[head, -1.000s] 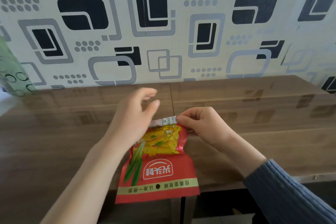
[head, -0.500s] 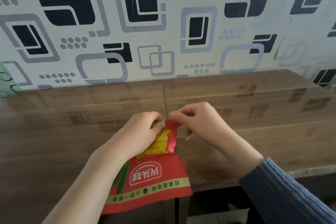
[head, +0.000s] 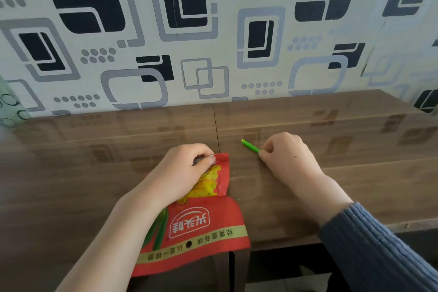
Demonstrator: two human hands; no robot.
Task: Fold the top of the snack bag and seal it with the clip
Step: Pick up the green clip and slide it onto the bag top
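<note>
The red snack bag [head: 196, 227] lies on the brown table [head: 71, 185], low in the middle of the frame. The left hand [head: 182, 173] pinches its folded top down. To the right, the right hand [head: 288, 157] grips one end of the green clip [head: 250, 147]. Patterned wallpaper [head: 213, 31] fills the top.

Bare brown wooden tabletop [head: 355, 173] lies open right of the red foil snack bag [head: 203, 225]; the thin green plastic clip [head: 250, 147] lies between both hands, patterned wall [head: 213, 31] blocking behind.
</note>
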